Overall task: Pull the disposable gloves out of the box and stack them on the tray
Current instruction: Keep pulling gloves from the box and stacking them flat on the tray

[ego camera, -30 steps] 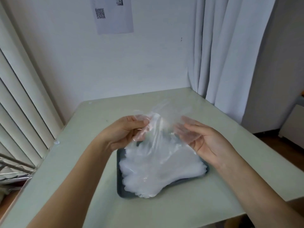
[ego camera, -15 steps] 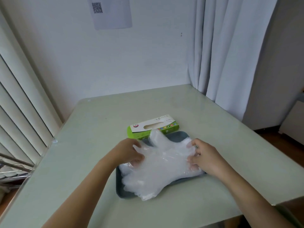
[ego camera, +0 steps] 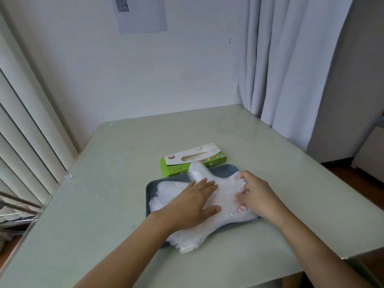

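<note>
A person leans over a pale green table point(ego camera: 124, 163) with both bare arms stretched out. A dark grey tray point(ego camera: 148, 191) lies flat on the table, a bit closer to the near edge than to the far edge. On the tray is a heap of thin, see-through gloves point(ego camera: 197, 172). The heap covers most of the tray and spills over its near rim onto the table. One glove on top has its thumb pointing at the far edge. The left hand point(ego camera: 193, 202) lies flat on the middle of the heap with its fingers straight and close together. It presses down and holds nothing. The right hand point(ego camera: 256, 194) is on the right end of the heap. Its fingers point(ego camera: 241, 197) are bent, with the tips on the plastic and the thumb near the far rim of the tray. I cannot tell if it pinches a glove or only pushes on it. A green and white box point(ego camera: 193, 157) lies on the table just past the far rim of the tray, with its long slot facing up. The glove thumb hides a bit of its front. White curtains point(ego camera: 291, 69) hang by the far right corner, blinds point(ego camera: 27, 132) run along the left edge, and a sheet of paper point(ego camera: 143, 13) is on the wall.
</note>
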`<control>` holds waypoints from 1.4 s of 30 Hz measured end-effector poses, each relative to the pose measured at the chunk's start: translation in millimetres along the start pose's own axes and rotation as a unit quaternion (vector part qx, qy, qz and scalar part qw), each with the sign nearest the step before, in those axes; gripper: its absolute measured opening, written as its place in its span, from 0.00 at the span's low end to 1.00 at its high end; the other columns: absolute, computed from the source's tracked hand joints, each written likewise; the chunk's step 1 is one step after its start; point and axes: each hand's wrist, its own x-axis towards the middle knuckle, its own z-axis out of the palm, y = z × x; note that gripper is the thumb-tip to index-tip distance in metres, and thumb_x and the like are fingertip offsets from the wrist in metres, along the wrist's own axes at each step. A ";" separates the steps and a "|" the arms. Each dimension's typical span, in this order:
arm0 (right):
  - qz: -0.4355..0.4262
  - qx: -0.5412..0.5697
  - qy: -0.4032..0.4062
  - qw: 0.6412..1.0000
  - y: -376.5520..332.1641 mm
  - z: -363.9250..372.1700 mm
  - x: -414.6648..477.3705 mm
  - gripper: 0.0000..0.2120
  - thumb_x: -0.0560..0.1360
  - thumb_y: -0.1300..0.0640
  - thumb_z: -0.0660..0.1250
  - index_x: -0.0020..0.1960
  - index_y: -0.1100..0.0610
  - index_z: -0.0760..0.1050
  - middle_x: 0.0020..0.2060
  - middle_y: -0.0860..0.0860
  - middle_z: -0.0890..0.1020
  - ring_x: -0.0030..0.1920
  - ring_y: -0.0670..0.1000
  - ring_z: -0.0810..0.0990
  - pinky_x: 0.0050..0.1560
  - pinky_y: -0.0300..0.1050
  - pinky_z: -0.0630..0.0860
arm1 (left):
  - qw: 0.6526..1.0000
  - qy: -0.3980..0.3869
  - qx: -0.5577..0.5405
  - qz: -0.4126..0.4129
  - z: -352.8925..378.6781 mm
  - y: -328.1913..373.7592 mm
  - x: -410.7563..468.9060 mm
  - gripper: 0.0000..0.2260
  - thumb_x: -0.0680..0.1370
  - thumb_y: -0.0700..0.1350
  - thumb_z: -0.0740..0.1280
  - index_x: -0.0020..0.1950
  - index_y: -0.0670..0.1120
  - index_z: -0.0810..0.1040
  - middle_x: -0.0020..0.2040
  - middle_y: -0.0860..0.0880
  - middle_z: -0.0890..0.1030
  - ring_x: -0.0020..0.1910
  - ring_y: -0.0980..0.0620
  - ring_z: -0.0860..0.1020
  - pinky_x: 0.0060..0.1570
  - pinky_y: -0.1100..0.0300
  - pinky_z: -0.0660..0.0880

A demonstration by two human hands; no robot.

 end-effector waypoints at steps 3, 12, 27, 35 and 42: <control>0.003 -0.047 0.027 0.998 -0.2 1.4 -3.8 0.19 0.72 0.63 0.68 0.61 0.53 0.70 0.41 0.50 0.77 0.40 0.50 0.78 0.39 0.39 0.71 | 0.997 -0.073 0.005 -0.018 8.4 -5.8 5.3 0.32 0.81 0.59 0.54 0.80 0.49 0.46 0.80 0.52 0.46 0.78 0.55 0.43 0.74 0.57 0.38; -0.195 -0.147 -0.122 0.962 -10.1 33.9 -7.7 0.26 0.82 0.60 0.53 0.78 0.54 0.50 0.77 0.48 0.53 0.76 0.44 0.51 0.67 0.26 0.44 | 0.997 -0.065 0.022 -0.021 24.7 -14.5 8.4 0.34 0.80 0.64 0.51 0.78 0.52 0.38 0.79 0.53 0.41 0.77 0.55 0.39 0.76 0.49 0.40; -0.133 -0.353 -0.213 0.901 -29.1 -7.5 19.4 0.18 0.74 0.42 0.64 0.62 0.46 0.72 0.62 0.46 0.74 0.60 0.51 0.72 0.52 0.43 0.71 | 0.961 -0.214 0.035 -0.172 -30.0 -42.7 -33.0 0.45 0.75 0.64 0.64 0.79 0.52 0.39 0.79 0.50 0.41 0.78 0.49 0.45 0.73 0.53 0.52; -0.273 -0.251 -0.078 0.925 -67.8 5.4 105.8 0.14 0.79 0.58 0.60 0.64 0.52 0.75 0.60 0.51 0.75 0.60 0.53 0.74 0.60 0.45 0.68 | 0.960 0.042 -0.109 -0.253 -58.7 -82.2 14.8 0.28 0.75 0.61 0.66 0.72 0.51 0.68 0.69 0.51 0.73 0.66 0.50 0.72 0.60 0.61 0.66; -0.293 -0.227 -0.133 0.919 -75.1 38.0 153.6 0.14 0.81 0.50 0.60 0.59 0.53 0.80 0.69 0.50 0.68 0.69 0.50 0.63 0.67 0.45 0.62 | 0.950 0.058 -0.167 -0.258 -37.6 -102.4 56.4 0.31 0.76 0.60 0.66 0.72 0.44 0.65 0.68 0.47 0.71 0.66 0.47 0.70 0.62 0.59 0.66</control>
